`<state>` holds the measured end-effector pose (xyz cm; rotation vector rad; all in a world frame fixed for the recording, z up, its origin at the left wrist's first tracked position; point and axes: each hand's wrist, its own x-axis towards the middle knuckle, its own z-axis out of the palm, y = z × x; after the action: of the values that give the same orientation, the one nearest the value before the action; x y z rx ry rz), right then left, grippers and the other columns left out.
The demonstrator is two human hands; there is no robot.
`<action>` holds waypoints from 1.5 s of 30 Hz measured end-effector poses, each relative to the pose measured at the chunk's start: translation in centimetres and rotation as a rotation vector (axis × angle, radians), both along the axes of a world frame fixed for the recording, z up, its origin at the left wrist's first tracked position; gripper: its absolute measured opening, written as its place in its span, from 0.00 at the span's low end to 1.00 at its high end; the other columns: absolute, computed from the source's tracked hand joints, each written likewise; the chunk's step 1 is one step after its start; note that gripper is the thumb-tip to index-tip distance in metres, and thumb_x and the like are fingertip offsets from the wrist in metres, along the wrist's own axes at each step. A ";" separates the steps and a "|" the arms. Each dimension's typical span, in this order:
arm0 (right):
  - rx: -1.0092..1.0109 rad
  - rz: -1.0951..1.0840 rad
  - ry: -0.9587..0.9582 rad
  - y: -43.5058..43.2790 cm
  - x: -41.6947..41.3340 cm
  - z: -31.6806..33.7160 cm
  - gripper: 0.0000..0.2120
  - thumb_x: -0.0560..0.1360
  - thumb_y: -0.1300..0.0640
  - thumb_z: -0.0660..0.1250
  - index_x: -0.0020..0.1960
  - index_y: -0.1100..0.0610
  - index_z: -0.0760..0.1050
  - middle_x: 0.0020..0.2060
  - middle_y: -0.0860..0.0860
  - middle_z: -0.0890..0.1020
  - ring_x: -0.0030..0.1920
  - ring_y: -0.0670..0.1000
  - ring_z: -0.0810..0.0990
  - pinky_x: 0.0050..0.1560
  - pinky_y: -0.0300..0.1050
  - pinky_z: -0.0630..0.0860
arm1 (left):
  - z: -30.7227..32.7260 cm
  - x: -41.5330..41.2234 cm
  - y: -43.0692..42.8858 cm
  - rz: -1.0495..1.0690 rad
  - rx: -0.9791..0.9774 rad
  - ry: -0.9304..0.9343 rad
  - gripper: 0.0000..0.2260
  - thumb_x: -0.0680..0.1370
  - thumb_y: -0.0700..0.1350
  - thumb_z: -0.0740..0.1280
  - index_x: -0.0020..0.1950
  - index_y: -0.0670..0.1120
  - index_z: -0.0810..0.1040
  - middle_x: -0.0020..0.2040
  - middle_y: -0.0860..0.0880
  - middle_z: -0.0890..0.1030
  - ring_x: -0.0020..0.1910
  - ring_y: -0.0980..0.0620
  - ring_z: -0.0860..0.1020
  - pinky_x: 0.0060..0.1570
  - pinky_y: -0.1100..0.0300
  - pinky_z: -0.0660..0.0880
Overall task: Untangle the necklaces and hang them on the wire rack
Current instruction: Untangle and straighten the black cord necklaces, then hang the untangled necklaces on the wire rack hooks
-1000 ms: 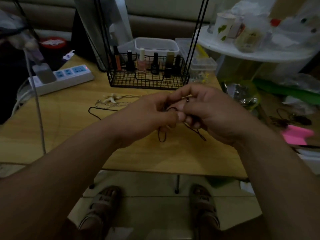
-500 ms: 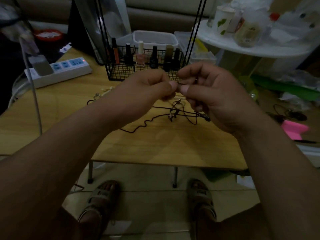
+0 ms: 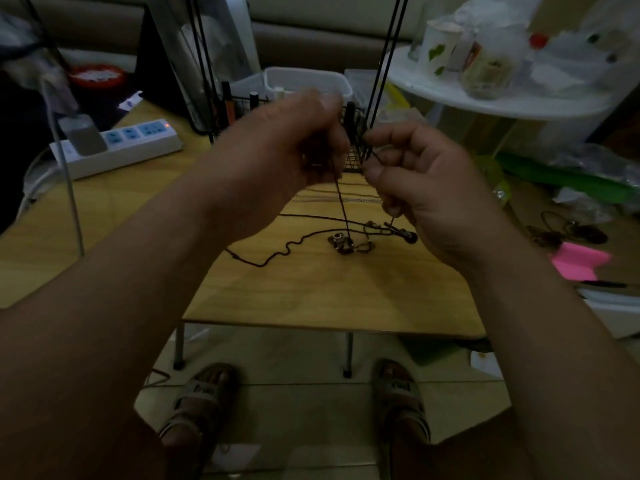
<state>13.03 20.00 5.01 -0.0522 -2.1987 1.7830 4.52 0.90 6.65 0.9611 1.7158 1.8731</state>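
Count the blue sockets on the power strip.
3 blue sockets in a row on the power strip beside the grey adapter: nearest it, middle, far end. The adapter may hide another.

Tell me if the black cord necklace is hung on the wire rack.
Not hung: left hand and right hand pinch the black cord necklace; its beads lie on the table.

Smooth, matt pale wood grain on the table (image 3: 329, 289); thin dark matt cord for the necklace (image 3: 289, 244), strung with small shiny metal beads (image 3: 341, 242); slim black metal wire in the rack (image 3: 384, 60); glossy white plastic on the power strip (image 3: 138, 150); frosted translucent plastic box (image 3: 304, 77)
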 end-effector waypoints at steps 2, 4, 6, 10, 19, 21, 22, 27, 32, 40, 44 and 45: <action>0.076 -0.127 -0.050 0.3 -0.3 -0.4 0.09 0.79 0.65 0.69 0.58 0.55 0.80 0.39 0.49 0.81 0.33 0.46 0.73 0.32 0.43 0.70 | 0.5 -0.7 -0.5 -0.037 0.235 -0.160 0.13 0.87 0.48 0.57 0.44 0.47 0.73 0.44 0.50 0.77 0.42 0.53 0.77 0.47 0.59 0.76; 0.077 -0.225 -0.070 0.6 -0.7 -0.5 0.06 0.81 0.60 0.69 0.56 0.54 0.82 0.39 0.49 0.82 0.32 0.46 0.72 0.31 0.42 0.70 | 0.8 -1.7 -1.3 -0.063 0.432 -0.346 0.13 0.86 0.47 0.56 0.42 0.48 0.70 0.42 0.51 0.75 0.35 0.57 0.72 0.37 0.66 0.71; 0.025 -0.294 -0.069 1.0 -0.9 -0.4 0.06 0.83 0.57 0.67 0.55 0.55 0.82 0.36 0.48 0.82 0.30 0.46 0.73 0.29 0.40 0.70 | 0.7 -3.0 -2.5 -0.017 0.541 -0.475 0.14 0.85 0.46 0.56 0.39 0.49 0.68 0.40 0.53 0.75 0.29 0.60 0.66 0.28 0.67 0.63; -0.231 -0.326 -0.156 1.6 -1.0 0.1 0.18 0.86 0.47 0.59 0.52 0.58 0.81 0.30 0.49 0.77 0.32 0.49 0.79 0.32 0.43 0.74 | 0.1 -4.8 -4.8 0.113 0.598 -0.552 0.10 0.75 0.44 0.62 0.34 0.50 0.66 0.38 0.54 0.76 0.25 0.58 0.61 0.27 0.65 0.56; -0.295 -0.141 -0.463 1.3 -0.2 0.1 0.20 0.85 0.44 0.60 0.44 0.57 0.76 0.30 0.51 0.68 0.26 0.48 0.68 0.30 0.43 0.77 | -0.9 -4.7 -8.2 0.365 0.410 -0.617 0.06 0.68 0.44 0.68 0.41 0.50 0.71 0.35 0.54 0.75 0.23 0.57 0.59 0.27 0.64 0.55; -0.195 -0.090 -0.483 1.3 0.5 0.4 0.16 0.85 0.48 0.61 0.47 0.58 0.77 0.30 0.51 0.70 0.27 0.48 0.68 0.28 0.42 0.74 | -0.3 -4.3 -9.1 0.362 0.327 -0.585 0.04 0.73 0.43 0.67 0.45 0.49 0.73 0.36 0.54 0.76 0.22 0.57 0.60 0.27 0.66 0.55; -0.143 -0.071 -0.492 1.5 0.9 0.7 0.14 0.85 0.49 0.63 0.48 0.58 0.78 0.31 0.51 0.71 0.27 0.47 0.68 0.28 0.42 0.73 | 0.1 -4.1 -9.5 0.361 0.294 -0.562 0.03 0.76 0.43 0.66 0.47 0.49 0.74 0.37 0.55 0.77 0.22 0.57 0.61 0.26 0.67 0.55; 0.040 -0.067 -0.568 2.4 3.5 1.4 0.09 0.82 0.57 0.68 0.54 0.63 0.81 0.36 0.53 0.76 0.32 0.47 0.72 0.34 0.42 0.78 | 1.7 -3.6 -11.8 0.425 0.184 -0.512 0.12 0.75 0.44 0.72 0.58 0.49 0.82 0.37 0.55 0.80 0.28 0.60 0.71 0.31 0.68 0.68; -0.027 -0.109 -0.556 2.6 5.5 0.9 0.11 0.82 0.56 0.67 0.58 0.64 0.81 0.54 0.59 0.80 0.48 0.53 0.80 0.49 0.46 0.83 | 1.3 -2.2 -11.9 0.434 -0.356 -0.184 0.08 0.82 0.38 0.67 0.60 0.44 0.81 0.46 0.45 0.78 0.40 0.51 0.77 0.44 0.55 0.79; -0.372 -0.204 -0.422 1.1 5.8 -1.3 0.09 0.84 0.54 0.63 0.49 0.57 0.76 0.47 0.56 0.81 0.54 0.56 0.81 0.60 0.55 0.78 | -0.2 1.2 -10.6 0.410 -0.783 0.163 0.10 0.86 0.49 0.64 0.56 0.47 0.83 0.41 0.42 0.83 0.36 0.48 0.79 0.40 0.53 0.80; -0.398 -0.214 -0.431 1.4 5.3 -1.9 0.11 0.85 0.51 0.61 0.47 0.55 0.73 0.44 0.56 0.84 0.54 0.57 0.84 0.54 0.51 0.77 | -0.8 1.2 -10.6 0.320 -0.859 0.122 0.12 0.87 0.47 0.61 0.57 0.44 0.82 0.43 0.46 0.88 0.27 0.53 0.76 0.35 0.56 0.77; -0.393 -0.212 -0.434 1.4 5.2 -1.9 0.10 0.85 0.51 0.61 0.48 0.55 0.74 0.42 0.55 0.83 0.53 0.57 0.85 0.52 0.51 0.78 | -0.9 1.0 -10.7 0.314 -0.865 0.099 0.11 0.87 0.46 0.61 0.57 0.43 0.82 0.44 0.46 0.88 0.27 0.53 0.75 0.35 0.56 0.77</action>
<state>18.28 21.45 3.07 -0.7943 -1.9585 2.2022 5.48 -9.75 5.75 0.4477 2.5031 1.0084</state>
